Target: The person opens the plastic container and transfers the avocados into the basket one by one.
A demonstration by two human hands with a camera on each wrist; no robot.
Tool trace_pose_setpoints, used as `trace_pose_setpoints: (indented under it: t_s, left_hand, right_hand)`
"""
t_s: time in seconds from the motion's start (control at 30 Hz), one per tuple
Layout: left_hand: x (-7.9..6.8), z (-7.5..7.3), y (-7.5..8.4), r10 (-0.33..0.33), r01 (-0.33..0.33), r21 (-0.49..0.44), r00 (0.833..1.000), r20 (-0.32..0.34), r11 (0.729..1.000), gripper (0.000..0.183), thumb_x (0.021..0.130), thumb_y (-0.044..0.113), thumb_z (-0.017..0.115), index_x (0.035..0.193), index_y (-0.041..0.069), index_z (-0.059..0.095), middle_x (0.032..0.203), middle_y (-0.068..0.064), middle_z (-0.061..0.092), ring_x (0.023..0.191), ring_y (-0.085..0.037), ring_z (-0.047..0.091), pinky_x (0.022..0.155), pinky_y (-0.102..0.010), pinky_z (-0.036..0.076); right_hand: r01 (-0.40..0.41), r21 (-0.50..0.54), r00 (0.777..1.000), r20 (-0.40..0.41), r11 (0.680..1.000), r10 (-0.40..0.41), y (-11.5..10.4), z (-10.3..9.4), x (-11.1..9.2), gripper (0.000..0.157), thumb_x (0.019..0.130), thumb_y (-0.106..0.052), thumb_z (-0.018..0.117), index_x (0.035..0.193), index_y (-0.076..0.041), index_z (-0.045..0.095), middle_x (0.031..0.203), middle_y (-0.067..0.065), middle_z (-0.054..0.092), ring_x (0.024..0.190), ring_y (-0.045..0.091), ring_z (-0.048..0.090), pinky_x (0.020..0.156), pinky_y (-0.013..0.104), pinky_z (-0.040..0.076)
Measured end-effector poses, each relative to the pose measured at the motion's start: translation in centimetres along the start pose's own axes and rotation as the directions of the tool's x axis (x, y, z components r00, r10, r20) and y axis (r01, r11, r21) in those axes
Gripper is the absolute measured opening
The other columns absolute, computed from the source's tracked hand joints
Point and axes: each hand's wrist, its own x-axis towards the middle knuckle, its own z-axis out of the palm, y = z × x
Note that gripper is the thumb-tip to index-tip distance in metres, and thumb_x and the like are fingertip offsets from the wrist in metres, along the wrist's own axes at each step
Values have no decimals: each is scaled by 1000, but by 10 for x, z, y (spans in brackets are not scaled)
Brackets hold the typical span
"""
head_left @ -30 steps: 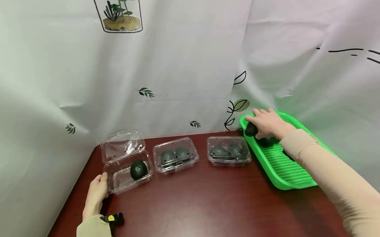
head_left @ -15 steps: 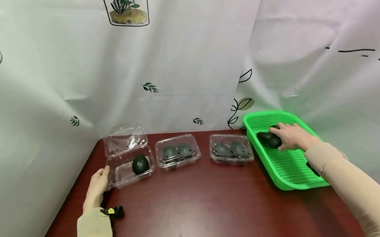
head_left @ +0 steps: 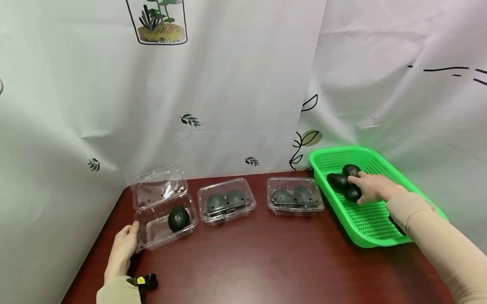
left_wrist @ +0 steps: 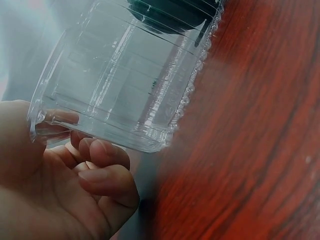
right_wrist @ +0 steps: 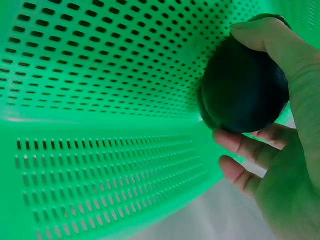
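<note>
My left hand (head_left: 124, 243) grips the left end of an open clear plastic clamshell box (head_left: 157, 224), thumb at the rim and fingers curled beneath it. One dark green avocado (head_left: 179, 218) sits in the right half of that box, and its lid (head_left: 157, 192) leans back. In the green basket (head_left: 363, 244), my right hand (head_left: 371, 188) holds a dark avocado (right_wrist: 245, 85) between thumb and fingers. Two other avocados lie close by, a long dark avocado (head_left: 337, 181) on the left and a rounder avocado (head_left: 351, 169) behind.
Two closed clamshell boxes, a middle box (head_left: 226, 200) and a right box (head_left: 295, 196), each show two avocados inside. They stand along the back of the reddish-brown table (head_left: 248, 260). A white printed cloth (head_left: 232, 80) hangs behind and at the sides.
My right hand has moved from the basket's left rim, where it had an avocado, back into the basket. That avocado now lies among the others. My left hand has stayed on the box.
</note>
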Motion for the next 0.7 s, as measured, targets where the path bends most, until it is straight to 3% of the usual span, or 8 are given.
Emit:
trace_pose_setpoints:
  t_s: [0.1, 0.23, 0.37, 0.7]
  left_hand:
    - [-2, 0, -1, 4, -4, 1, 1000, -7, 1000, 44, 106, 42, 32, 81, 7, 40, 68, -1, 39, 58, -15, 41, 57, -29, 41]
    - [-4, 0, -2, 5, -5, -2, 1000, -8, 1000, 44, 106, 42, 33, 82, 6, 41, 69, -1, 40, 58, -14, 42, 57, -29, 41]
    - [-3, 0, -1, 5, -5, 1, 1000, -7, 1000, 45, 106, 43, 32, 83, 5, 41, 68, -1, 39, 58, -14, 42, 56, -29, 41]
    - [0, 1, -2, 6, -6, 7, 1000, -26, 1000, 45, 106, 42, 34, 80, 6, 40, 65, -1, 38, 56, -15, 41, 55, -30, 40]
  right_hand:
    - [-11, 27, 999, 40, 1000, 10, -1, 3, 2, 79, 76, -26, 79, 141, 0, 43, 133, 44, 36, 88, 49, 57, 68, 56, 46]
    - [-28, 61, 998, 60, 998, 24, -4, 6, 3, 81, 77, -25, 79, 143, 2, 41, 137, 44, 34, 108, 58, 50, 77, 60, 45]
    - [-31, 73, 996, 90, 997, 25, -6, 11, 6, 83, 78, -27, 80, 144, 4, 39, 139, 41, 36, 121, 58, 41, 85, 63, 42]
    - [-40, 67, 995, 94, 997, 34, -9, 11, 9, 83, 77, -28, 82, 142, 3, 42, 135, 40, 40, 120, 58, 42, 85, 64, 42]
